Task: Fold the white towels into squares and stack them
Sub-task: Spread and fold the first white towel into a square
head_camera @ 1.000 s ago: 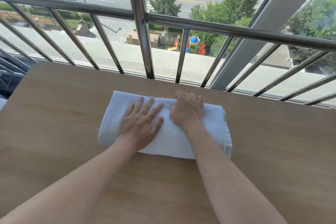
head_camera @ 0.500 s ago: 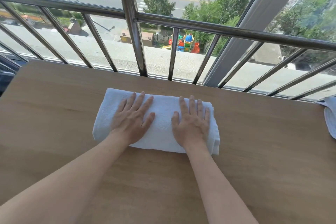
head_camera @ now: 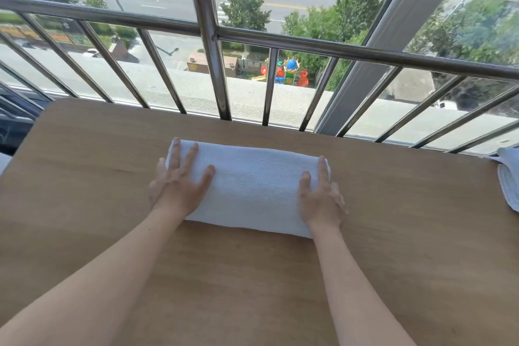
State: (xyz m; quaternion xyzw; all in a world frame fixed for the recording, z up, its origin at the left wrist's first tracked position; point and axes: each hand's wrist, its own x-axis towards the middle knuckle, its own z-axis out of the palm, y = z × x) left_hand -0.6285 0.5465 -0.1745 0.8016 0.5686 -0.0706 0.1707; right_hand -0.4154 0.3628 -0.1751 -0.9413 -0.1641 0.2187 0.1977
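Head view: I am looking down on a wooden table (head_camera: 112, 233) standing against a steel railing (head_camera: 309, 49). The folded white towel (head_camera: 252, 185) is lying mid-table near the far edge, its long axis running left to right. My operator's left hand (head_camera: 177, 185) is pressing its left end, fingers straight and spread. The right hand (head_camera: 320, 199) is pressing the right end, fingers straight. Another white towel (head_camera: 509, 177) is showing at the table's right edge.
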